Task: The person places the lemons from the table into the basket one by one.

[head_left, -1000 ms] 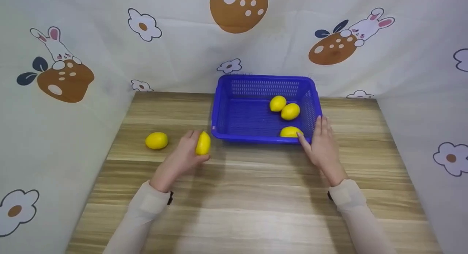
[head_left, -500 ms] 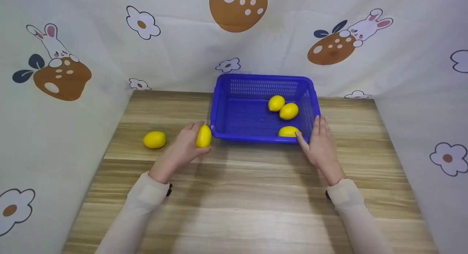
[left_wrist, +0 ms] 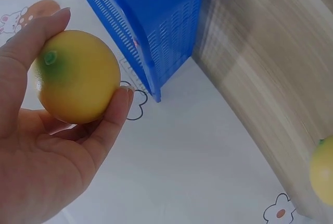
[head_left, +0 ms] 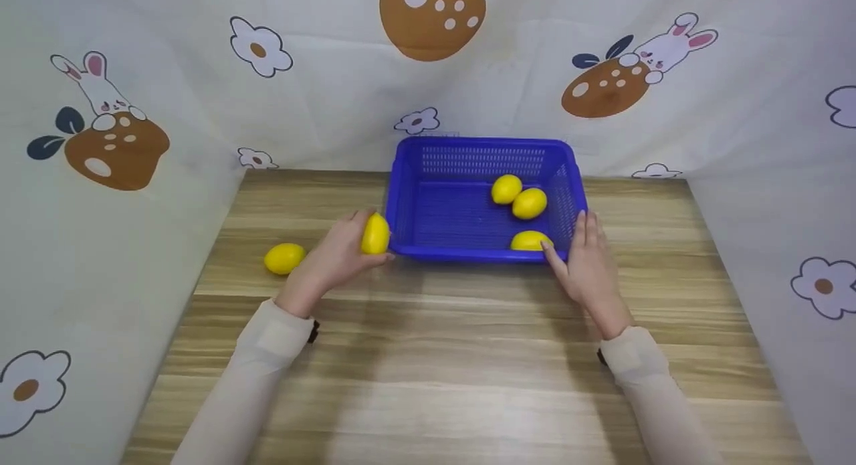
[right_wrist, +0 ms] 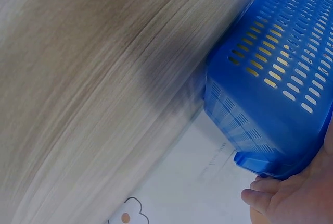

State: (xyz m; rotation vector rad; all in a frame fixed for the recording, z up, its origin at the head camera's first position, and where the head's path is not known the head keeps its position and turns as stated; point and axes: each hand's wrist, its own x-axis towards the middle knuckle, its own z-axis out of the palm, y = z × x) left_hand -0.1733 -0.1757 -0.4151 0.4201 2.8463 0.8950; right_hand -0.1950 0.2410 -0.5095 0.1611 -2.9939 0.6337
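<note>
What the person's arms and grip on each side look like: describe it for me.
The person wears long, plain, off-white sleeves. A small dark piece shows at the end of each sleeve; what it is cannot be told. The left grip and right grip are bare.

Loose lemon: partly hidden by left hand, cut by the left wrist view's right edge; front lemon: underside concealed by basket; right hand: cut off by the right wrist view's edges.
</note>
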